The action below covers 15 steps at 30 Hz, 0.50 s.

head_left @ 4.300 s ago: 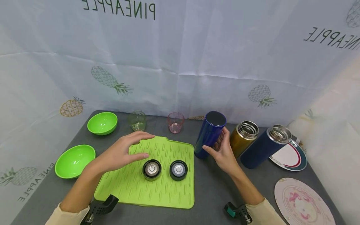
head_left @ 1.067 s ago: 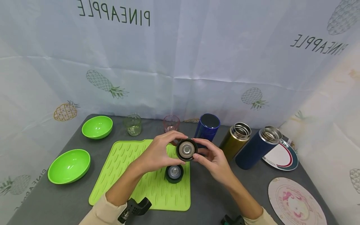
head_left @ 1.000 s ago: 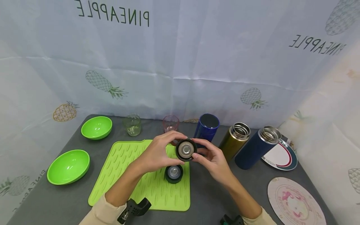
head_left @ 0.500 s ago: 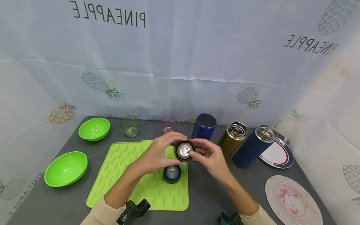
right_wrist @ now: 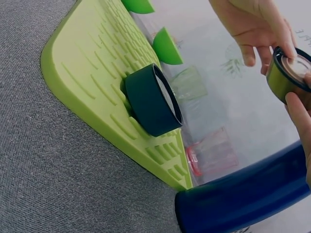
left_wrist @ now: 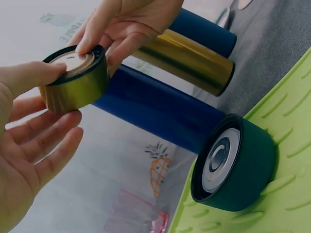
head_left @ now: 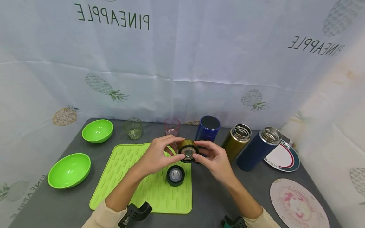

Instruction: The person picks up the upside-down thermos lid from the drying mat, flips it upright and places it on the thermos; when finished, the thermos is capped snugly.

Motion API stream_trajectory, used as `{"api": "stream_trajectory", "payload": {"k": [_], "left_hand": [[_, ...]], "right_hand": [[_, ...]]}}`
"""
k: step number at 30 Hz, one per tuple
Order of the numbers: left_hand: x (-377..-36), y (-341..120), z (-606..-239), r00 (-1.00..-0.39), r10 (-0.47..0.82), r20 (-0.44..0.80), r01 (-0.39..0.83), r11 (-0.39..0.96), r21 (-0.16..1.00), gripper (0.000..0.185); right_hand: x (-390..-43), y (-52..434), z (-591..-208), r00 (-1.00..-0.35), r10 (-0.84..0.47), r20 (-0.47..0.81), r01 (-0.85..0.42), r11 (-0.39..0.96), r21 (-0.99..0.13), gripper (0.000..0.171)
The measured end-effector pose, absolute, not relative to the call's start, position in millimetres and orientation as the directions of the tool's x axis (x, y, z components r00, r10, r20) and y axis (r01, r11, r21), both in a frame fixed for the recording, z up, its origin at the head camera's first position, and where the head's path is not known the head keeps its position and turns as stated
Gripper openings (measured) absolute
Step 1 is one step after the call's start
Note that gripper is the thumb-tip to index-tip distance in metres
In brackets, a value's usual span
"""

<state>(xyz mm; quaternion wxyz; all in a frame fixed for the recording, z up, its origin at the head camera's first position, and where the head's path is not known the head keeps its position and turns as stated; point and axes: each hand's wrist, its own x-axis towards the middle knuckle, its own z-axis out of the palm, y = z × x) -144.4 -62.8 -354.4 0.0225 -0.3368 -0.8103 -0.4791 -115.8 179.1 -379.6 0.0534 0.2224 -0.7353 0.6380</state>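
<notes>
Both hands hold a gold-sided lid (head_left: 187, 151) in the air above the far right part of the green ribbed mat (head_left: 142, 186). My left hand (head_left: 177, 147) pinches it from the left, my right hand (head_left: 196, 150) from the right. Its steel inner face points toward me. In the left wrist view the gold lid (left_wrist: 75, 82) sits between my left thumb and fingers, and right fingertips (left_wrist: 87, 44) touch its rim. A dark lid (head_left: 175, 175) lies on the mat below, inner face up. A closed blue bottle (head_left: 209, 128) stands just behind the hands.
An open gold bottle (head_left: 238, 141) and an open navy bottle (head_left: 258, 152) stand to the right. Two plates (head_left: 282, 155) (head_left: 296, 202) lie at the right edge. Two green bowls (head_left: 97, 130) (head_left: 69, 169) sit left, with a clear glass (head_left: 132, 128) and a pink glass (head_left: 172, 126) behind the mat.
Earlier my right hand held the blue bottle and both lids lay on the mat. Now both hands hold one lid, which has tilted over the last second so its gold side shows.
</notes>
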Motion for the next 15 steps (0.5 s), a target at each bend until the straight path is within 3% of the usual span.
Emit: {"api": "stream_trajectory", "payload": {"k": [6,15], "left_hand": [[-145.2,-58.2,-353.9,-0.753,0.538,0.379,0.596,0.315,0.739,0.039],[-144.4,-65.7,-352.4,-0.72,0.476,0.505,0.679,0.331,0.655,0.038]], "right_hand": [[-112.1,182.9,-381.2,-0.895,-0.245,0.372,-0.406,0.103,-0.908,0.045],[-117.0,179.0,-379.9,-0.877,-0.298,0.376,-0.417,0.085,-0.905,0.043]]}}
